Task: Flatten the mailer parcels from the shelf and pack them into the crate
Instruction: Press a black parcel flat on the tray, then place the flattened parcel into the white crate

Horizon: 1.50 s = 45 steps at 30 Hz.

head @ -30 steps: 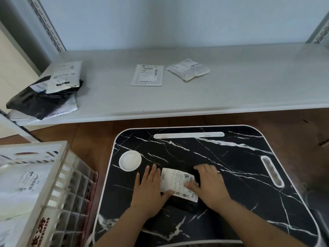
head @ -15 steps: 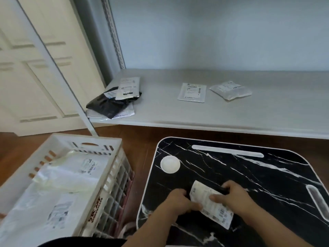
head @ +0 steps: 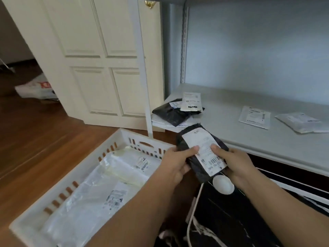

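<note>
Both hands, the left hand (head: 175, 162) and the right hand (head: 233, 160), pinch a black mailer parcel (head: 199, 154) by its sides, thumbs pressed on its white label. The parcel is held in the air between the white crate (head: 114, 141) and the shelf (head: 267, 139), above the corner of the black marbled surface (head: 231, 220). Clear mailers (head: 92, 189) lie flat in the crate.

1. The crate (head: 124, 139) sits on the floor, left of the lap table (head: 249, 220).
2. Flat mailers (head: 92, 196) lie in the crate.
3. The shelf (head: 231, 139) stands behind the crate, to its right, bearing more parcels (head: 178, 111).
4. The door (head: 99, 59) stands behind the crate.
</note>
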Tool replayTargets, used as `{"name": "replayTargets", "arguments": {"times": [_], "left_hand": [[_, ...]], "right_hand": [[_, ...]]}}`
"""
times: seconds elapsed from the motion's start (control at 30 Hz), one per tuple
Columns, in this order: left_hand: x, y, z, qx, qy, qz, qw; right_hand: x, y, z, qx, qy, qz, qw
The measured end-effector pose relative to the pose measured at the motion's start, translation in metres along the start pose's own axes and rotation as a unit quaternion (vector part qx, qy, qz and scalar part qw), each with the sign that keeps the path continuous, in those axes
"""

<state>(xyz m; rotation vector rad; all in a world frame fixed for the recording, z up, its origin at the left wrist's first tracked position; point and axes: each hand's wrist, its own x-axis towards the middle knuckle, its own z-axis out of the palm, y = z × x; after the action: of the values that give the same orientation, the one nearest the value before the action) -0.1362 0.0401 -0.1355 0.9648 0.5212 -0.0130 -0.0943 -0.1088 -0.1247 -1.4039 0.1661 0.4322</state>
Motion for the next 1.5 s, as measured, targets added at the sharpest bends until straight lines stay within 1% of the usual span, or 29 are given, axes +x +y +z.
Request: {"name": "replayTargets", "arguments": {"times": [0.07, 0.13, 0.2, 0.23, 0.3, 0.33, 0.4, 0.43, 0.5, 0.57, 0.63, 0.7, 0.77, 0.8, 0.87, 0.97, 1.0, 1.03, 1.07, 1.13, 1.17, 1.2, 1.27, 1.3, 1.4, 1.5], "left_hand": [[0.000, 0.023, -0.026, -0.049, 0.036, -0.002, 0.998], [-0.002, 0.039, -0.057, -0.024, 0.058, -0.014, 0.998], [-0.003, 0.048, -0.089, 0.028, 0.080, -0.039, 0.996], [-0.002, 0.051, -0.108, 0.052, 0.099, -0.046, 0.993], [0.006, 0.051, -0.147, 0.101, 0.151, -0.045, 0.982], [0.011, 0.049, -0.165, 0.121, 0.182, -0.045, 0.975], [0.022, 0.038, -0.201, 0.152, 0.233, -0.062, 0.958], [0.029, 0.029, -0.218, 0.165, 0.238, -0.080, 0.954], [0.042, 0.008, -0.243, 0.194, 0.208, -0.127, 0.950], [0.058, -0.015, -0.255, 0.244, 0.174, -0.163, 0.940], [0.071, -0.034, -0.258, 0.315, 0.153, -0.172, 0.921], [0.083, -0.049, -0.255, 0.403, 0.138, -0.163, 0.890], [0.092, -0.062, -0.253, 0.512, 0.117, -0.154, 0.837], [0.095, -0.067, -0.252, 0.565, 0.108, -0.152, 0.804], [0.098, -0.073, -0.249, 0.655, 0.117, -0.128, 0.735], [0.096, -0.072, -0.242, 0.753, 0.168, -0.061, 0.633], [0.095, -0.072, -0.240, 0.773, 0.169, -0.038, 0.611], [0.094, -0.074, -0.240, 0.784, 0.154, -0.018, 0.601], [0.094, -0.077, -0.240, 0.796, 0.121, -0.011, 0.593], [0.092, -0.082, -0.242, 0.819, 0.048, -0.040, 0.570], [0.092, -0.081, -0.243, 0.820, 0.026, -0.064, 0.568], [0.091, -0.077, -0.242, 0.814, 0.016, -0.084, 0.574], [0.089, -0.066, -0.239, 0.797, 0.017, -0.105, 0.594], [0.088, -0.058, -0.234, 0.793, 0.028, -0.102, 0.601], [0.085, -0.028, -0.209, 0.786, 0.081, -0.036, 0.612], [0.085, -0.002, -0.163, 0.770, 0.089, 0.034, 0.631]], "right_hand": [[0.007, 0.002, 0.041, -0.017, -0.017, -0.015, 1.000], [0.014, 0.015, 0.079, -0.099, -0.030, -0.039, 0.994], [0.019, 0.032, 0.107, -0.203, -0.052, -0.065, 0.976], [0.023, 0.044, 0.117, -0.266, -0.068, -0.074, 0.959], [0.029, 0.062, 0.127, -0.392, -0.099, -0.083, 0.911], [0.032, 0.070, 0.127, -0.436, -0.110, -0.088, 0.889], [0.040, 0.085, 0.127, -0.488, -0.136, -0.096, 0.857], [0.046, 0.092, 0.128, -0.511, -0.150, -0.095, 0.841], [0.057, 0.106, 0.128, -0.555, -0.173, -0.105, 0.807], [0.068, 0.119, 0.128, -0.597, -0.172, -0.145, 0.770], [0.076, 0.128, 0.130, -0.632, -0.174, -0.184, 0.732], [0.082, 0.135, 0.131, -0.658, -0.194, -0.199, 0.700], [0.083, 0.140, 0.132, -0.684, -0.218, -0.201, 0.666], [0.084, 0.142, 0.132, -0.686, -0.227, -0.204, 0.660], [0.084, 0.145, 0.132, -0.669, -0.235, -0.204, 0.675], [0.086, 0.149, 0.129, -0.633, -0.234, -0.175, 0.717], [0.087, 0.150, 0.128, -0.626, -0.233, -0.164, 0.726], [0.087, 0.151, 0.128, -0.625, -0.232, -0.156, 0.729], [0.086, 0.151, 0.128, -0.627, -0.231, -0.153, 0.728], [0.084, 0.150, 0.130, -0.637, -0.232, -0.157, 0.718], [0.081, 0.148, 0.130, -0.638, -0.230, -0.159, 0.717], [0.079, 0.146, 0.129, -0.637, -0.228, -0.160, 0.719], [0.074, 0.140, 0.127, -0.632, -0.229, -0.161, 0.723], [0.071, 0.136, 0.123, -0.630, -0.226, -0.162, 0.725], [0.067, 0.124, 0.105, -0.626, -0.203, -0.151, 0.738], [0.064, 0.109, 0.078, -0.632, -0.172, -0.117, 0.747]]}}
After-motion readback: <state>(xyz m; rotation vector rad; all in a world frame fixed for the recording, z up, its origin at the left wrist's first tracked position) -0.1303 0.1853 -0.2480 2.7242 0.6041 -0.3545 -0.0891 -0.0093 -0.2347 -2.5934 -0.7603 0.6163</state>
